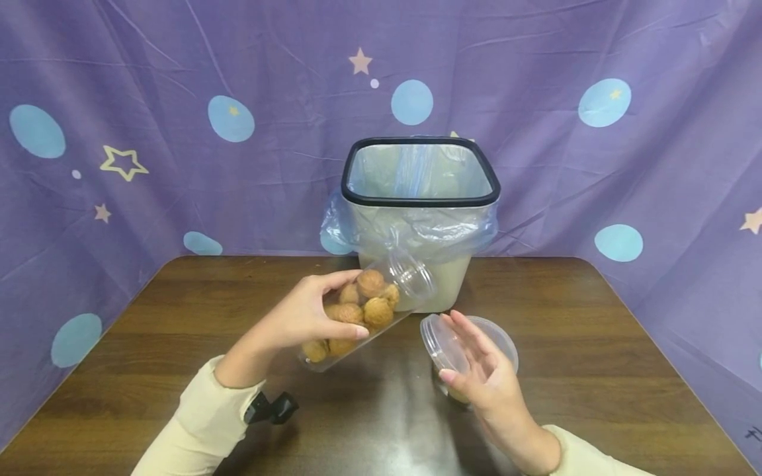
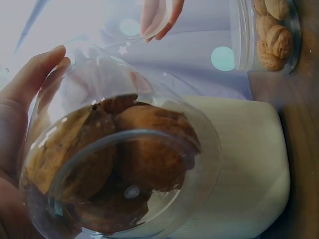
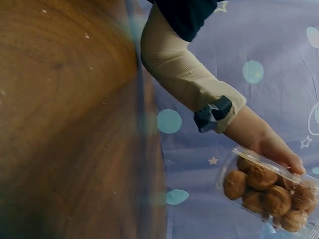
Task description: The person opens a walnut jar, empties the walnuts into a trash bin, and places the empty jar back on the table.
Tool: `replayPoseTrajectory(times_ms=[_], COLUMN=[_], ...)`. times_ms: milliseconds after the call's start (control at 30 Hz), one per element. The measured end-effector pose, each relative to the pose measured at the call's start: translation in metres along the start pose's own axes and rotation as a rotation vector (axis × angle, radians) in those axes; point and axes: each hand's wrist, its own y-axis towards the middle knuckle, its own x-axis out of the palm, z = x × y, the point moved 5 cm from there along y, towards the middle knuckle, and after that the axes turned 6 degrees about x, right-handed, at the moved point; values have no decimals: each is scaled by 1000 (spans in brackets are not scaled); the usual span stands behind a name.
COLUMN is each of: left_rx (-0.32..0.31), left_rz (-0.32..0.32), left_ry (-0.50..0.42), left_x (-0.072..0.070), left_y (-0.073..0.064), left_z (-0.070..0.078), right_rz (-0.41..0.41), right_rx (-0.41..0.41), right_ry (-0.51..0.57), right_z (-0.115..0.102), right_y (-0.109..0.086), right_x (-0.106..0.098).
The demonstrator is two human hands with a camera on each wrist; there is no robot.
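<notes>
Carefully gripping a clear jar (image 1: pixel 407 301) of walnuts (image 1: pixel 378 313) in the left hand (image 1: pixel 303 311), thumb and fingers wrapped around the side, and holding it tilted above a brown wooden table (image 1: pixel 149 370), with the neck end raised and pointed to the right. Pictured in front of a pale bin (image 1: pixel 450 284), black-rimmed and lined with a bluish plastic bag (image 1: pixel 458 228); impossible to tell from these angles whether touching the bin or just short of it. Holding, at the same time, a round clear lid (image 1: pixel 439 344) by its edge in the right hand (image 1: pixel 491 377), pinched between thumb and fingers and tipped on its side. Seen near that hand, standing on the table, a second clear jar (image 2: pixel 243 40), also holding walnuts. Apparently caught midway through handling the jars, at a stage of matching lid to jar or shifting walnuts, to judge by the pose alone. Likely calling next for a firm left grip, close control of the tilt to keep walnuts from rolling out, and a level right hand to seat the lid squarely. No brand or label to be made out on jars, lid or bin. Only dark marks (image 1: pixel 753 434) at the far right of the purple backdrop (image 1: pixel 297 66), possibly lettering, too small and cut off to read.
</notes>
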Motion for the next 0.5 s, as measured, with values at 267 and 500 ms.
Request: replayPoseTrajectory(times_ms=[267, 500], left_rx=[20, 26], left_rz=[3, 0], left_ry=[10, 43], left_x=[-4, -8], left_y=[0, 2], left_z=[1, 5], right_rz=[-53, -107], right_rx=[39, 162], right_ry=[-71, -138], right_z=[16, 35], right_y=[-9, -22], right_x=[10, 18])
